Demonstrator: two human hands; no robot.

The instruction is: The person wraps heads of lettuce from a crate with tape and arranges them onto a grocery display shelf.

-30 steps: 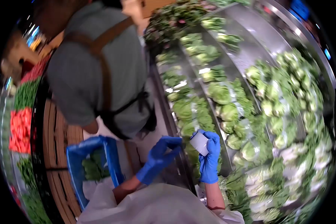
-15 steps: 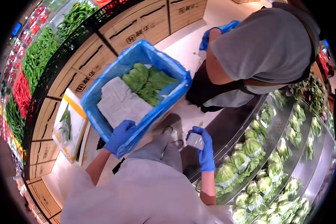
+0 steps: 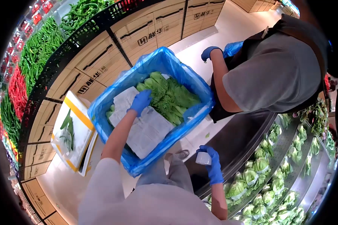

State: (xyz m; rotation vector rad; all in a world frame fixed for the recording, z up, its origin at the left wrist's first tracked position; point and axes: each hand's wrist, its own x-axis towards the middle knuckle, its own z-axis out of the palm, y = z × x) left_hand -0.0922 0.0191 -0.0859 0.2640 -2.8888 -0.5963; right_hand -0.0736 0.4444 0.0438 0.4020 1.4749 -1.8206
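The left hand (image 3: 140, 102), in a blue glove, reaches into the bin and rests on the white sheet (image 3: 148, 129), its fingertips at the edge beside the greens; I cannot tell whether it pinches the sheet or only touches it. The right hand (image 3: 213, 163), also gloved in blue, grasps a small white cylinder (image 3: 203, 159) at the near right, apart from the bin and above a dark ledge (image 3: 234, 140).

The sheet lies folded on the left and near part of the bin (image 3: 186, 73), which has a blue plastic liner. Leafy greens (image 3: 163, 93) fill its far right part, and a little green shows past the sheet's left edge.

Left of the bin stands a white box (image 3: 82, 133) with yellow stripes and long leaves (image 3: 68, 129) on it. At the far right a co-worker in a grey sleeve (image 3: 268, 77) stands close to the bin, one gloved hand (image 3: 209, 53) beyond its far right side. Heads of lettuce (image 3: 261, 165) line metal shelves (image 3: 306, 182) at the near right. Wooden cabinets (image 3: 95, 56) curve along the far left, below green peppers (image 3: 39, 52) and red peppers (image 3: 17, 88).
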